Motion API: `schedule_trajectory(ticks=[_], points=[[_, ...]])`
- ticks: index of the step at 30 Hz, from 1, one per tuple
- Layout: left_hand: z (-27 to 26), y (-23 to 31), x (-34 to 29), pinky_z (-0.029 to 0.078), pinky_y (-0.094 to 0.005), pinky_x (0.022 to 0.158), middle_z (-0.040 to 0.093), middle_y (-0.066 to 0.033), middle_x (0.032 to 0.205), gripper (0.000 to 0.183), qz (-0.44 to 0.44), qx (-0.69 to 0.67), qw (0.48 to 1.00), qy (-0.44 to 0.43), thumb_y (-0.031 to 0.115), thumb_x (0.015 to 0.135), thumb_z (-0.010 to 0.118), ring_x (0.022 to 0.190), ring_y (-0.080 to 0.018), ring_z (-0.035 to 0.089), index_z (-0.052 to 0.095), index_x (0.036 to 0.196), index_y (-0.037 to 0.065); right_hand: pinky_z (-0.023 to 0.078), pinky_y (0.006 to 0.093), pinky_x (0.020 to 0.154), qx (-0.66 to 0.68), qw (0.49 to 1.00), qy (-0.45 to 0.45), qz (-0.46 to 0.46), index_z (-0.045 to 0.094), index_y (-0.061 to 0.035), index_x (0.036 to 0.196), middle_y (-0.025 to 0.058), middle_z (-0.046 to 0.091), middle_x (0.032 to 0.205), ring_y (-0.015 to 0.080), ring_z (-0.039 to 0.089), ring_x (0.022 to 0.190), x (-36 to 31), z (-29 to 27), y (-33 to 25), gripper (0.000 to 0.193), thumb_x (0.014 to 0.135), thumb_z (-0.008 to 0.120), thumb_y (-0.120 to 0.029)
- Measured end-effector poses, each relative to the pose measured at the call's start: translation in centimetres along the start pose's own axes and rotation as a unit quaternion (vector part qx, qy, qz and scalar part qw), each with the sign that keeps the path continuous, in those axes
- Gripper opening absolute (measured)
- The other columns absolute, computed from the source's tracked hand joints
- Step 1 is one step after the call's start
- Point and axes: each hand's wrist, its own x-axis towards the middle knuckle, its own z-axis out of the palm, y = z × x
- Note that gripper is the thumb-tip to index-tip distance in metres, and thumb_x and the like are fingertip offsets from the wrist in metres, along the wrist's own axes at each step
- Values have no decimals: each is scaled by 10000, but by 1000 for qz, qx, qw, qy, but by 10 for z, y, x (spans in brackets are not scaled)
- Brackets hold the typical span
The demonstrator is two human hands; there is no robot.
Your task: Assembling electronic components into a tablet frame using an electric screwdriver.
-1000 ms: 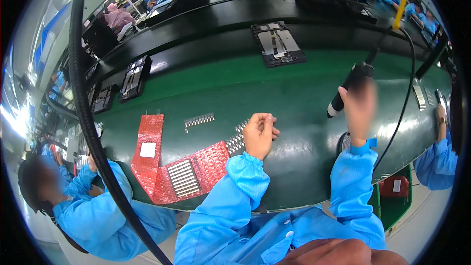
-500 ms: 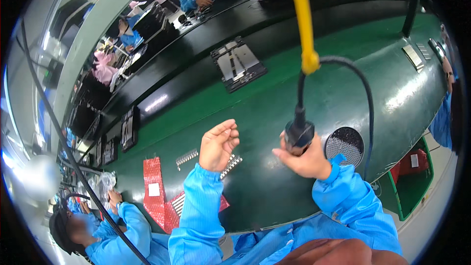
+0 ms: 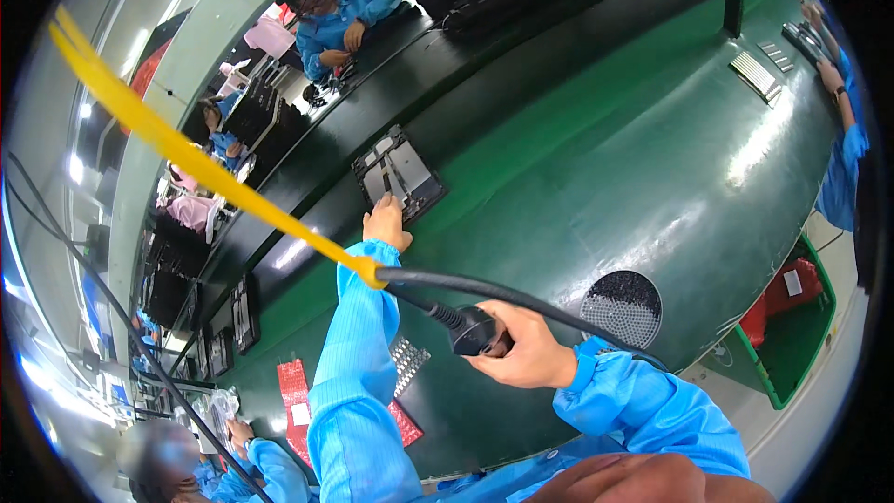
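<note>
My left hand (image 3: 386, 224) is stretched out over the table to a flat black device (image 3: 430, 194) with silver panels, at the table's far side. Its fingers are bent over the near edge of that device; their tips are partly hidden. In my right hand (image 3: 526, 349) is a black electric screwdriver (image 3: 477, 331), held by its thick body, with its tip out of sight. A black cable (image 3: 521, 291) and a yellow strap (image 3: 214, 177) run from the screwdriver. Right of this hand lies a round grey dish (image 3: 619, 321) with small black parts.
Strips of small metal parts (image 3: 408, 361) and red bubble wrap (image 3: 293, 391) lie near my left sleeve. A green bin (image 3: 792, 382) with red packets stands at the right. More devices (image 3: 244, 312) are at the left. Co-workers sit left, right and across.
My left hand has gone from above the near table to the device at the far side. My right hand has moved left with the screwdriver, and the yellow strap now slants left. The view has shifted.
</note>
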Motion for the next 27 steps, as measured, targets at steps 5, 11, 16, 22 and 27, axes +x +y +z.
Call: schedule_trajectory(ticks=[5, 11, 16, 22, 27], points=[[12, -15, 14, 473, -443, 786, 567, -159, 1029, 395, -50, 48, 990, 121, 49, 617, 619, 940, -329, 575, 530, 1000, 8, 314, 197, 437, 4, 1000, 1, -10, 519, -10, 965, -31, 467, 527, 8, 401, 472, 4, 0, -2, 318, 710, 707, -29], [-47, 17, -29, 490, -427, 702, 635, -147, 834, 228, -20, -43, 976, 211, 160, 659, 591, 786, -336, 614, 632, 833, 17, 461, 209, 563, -11, 999, -2, 32, 503, -1, 1019, 22, 621, 760, 35, 559, 633, 0, 1, 12, 348, 729, 695, -14], [-67, 64, -101, 488, -384, 783, 625, -167, 997, 364, 104, -172, 952, 233, 154, 658, 608, 875, -330, 607, 608, 985, -7, 433, 232, 514, 59, 994, -26, 90, 500, -20, 952, 38, 608, 641, 83, 555, 549, 4, -11, -10, 345, 700, 729, -70], [-59, 108, -173, 452, -378, 855, 598, -169, 1072, 463, 167, -246, 912, 283, 19, 578, 646, 985, -337, 574, 590, 1036, -25, 415, 202, 481, 65, 994, 69, 53, 534, -14, 1107, -10, 574, 620, 65, 523, 506, 16, -69, -65, 493, 677, 771, -55], [-34, 131, -229, 401, -420, 918, 568, -158, 1144, 551, 212, -252, 915, 233, 9, 530, 671, 1092, -327, 526, 572, 1069, -41, 426, 236, 480, -56, 992, 105, -37, 524, 29, 1054, 28, 551, 640, 104, 522, 495, 17, -114, -53, 372, 732, 697, -41]])
